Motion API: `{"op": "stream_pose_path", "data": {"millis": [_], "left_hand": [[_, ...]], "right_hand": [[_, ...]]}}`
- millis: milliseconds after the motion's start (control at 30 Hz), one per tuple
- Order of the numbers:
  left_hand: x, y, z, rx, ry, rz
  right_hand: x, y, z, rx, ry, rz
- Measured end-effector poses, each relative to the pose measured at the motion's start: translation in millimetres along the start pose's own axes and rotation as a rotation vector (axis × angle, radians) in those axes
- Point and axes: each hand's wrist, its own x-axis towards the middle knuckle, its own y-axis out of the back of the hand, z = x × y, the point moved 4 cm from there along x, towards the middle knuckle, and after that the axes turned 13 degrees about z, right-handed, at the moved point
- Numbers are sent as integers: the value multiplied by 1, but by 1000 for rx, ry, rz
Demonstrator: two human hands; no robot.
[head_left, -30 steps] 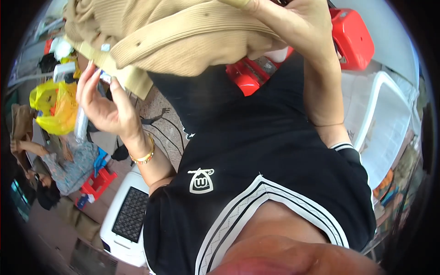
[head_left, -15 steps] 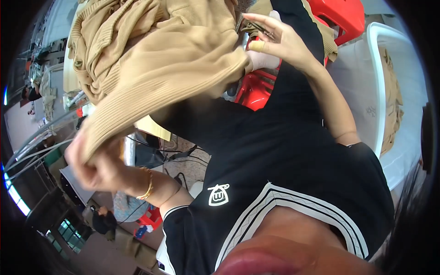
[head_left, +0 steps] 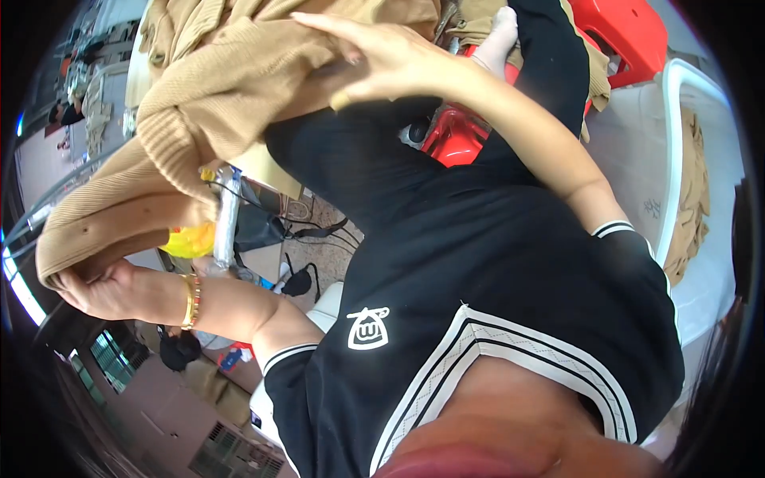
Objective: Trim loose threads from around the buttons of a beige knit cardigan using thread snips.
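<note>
A tan knit cardigan (head_left: 239,80) stretches from the pile at the top toward the far left. Its ribbed band (head_left: 119,207), dotted with small dark spots, loops down to my left hand (head_left: 96,288), whose fingers are wrapped round the band's end. A gold bracelet (head_left: 190,301) circles that wrist. Over the cardigan's right part, my right hand (head_left: 390,64) has its fingers stretched out and spread, with a tan wrap on the thumb. Its palm is partly hidden, and no tool shows in it.
More tan knitwear (head_left: 398,12) lies heaped at the top. A red stool (head_left: 625,40) stands at the upper right beside a large white bin (head_left: 673,159) holding tan garments. Below the cardigan are a yellow bag (head_left: 191,239) and black cables (head_left: 323,233).
My left hand has pulled the band further left and outward. My right hand has moved left from beside the cardigan to over it; the dark metal tool seen at its fingers no longer shows.
</note>
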Motion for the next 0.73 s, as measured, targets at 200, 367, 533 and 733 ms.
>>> {"op": "stream_pose_path", "data": {"millis": [200, 367, 533, 733], "left_hand": [[49, 15, 13, -2, 35, -96], [-14, 51, -21, 213, 315, -128], [-124, 44, -49, 582, 582, -1095], [-186, -53, -46, 540, -59, -1186]], "right_hand": [[78, -9, 3, -88, 321, 132], [81, -20, -1, -108, 57, -14], [63, -27, 24, 441, -466, -296], [48, 71, -76, 1533, -239, -242]]}}
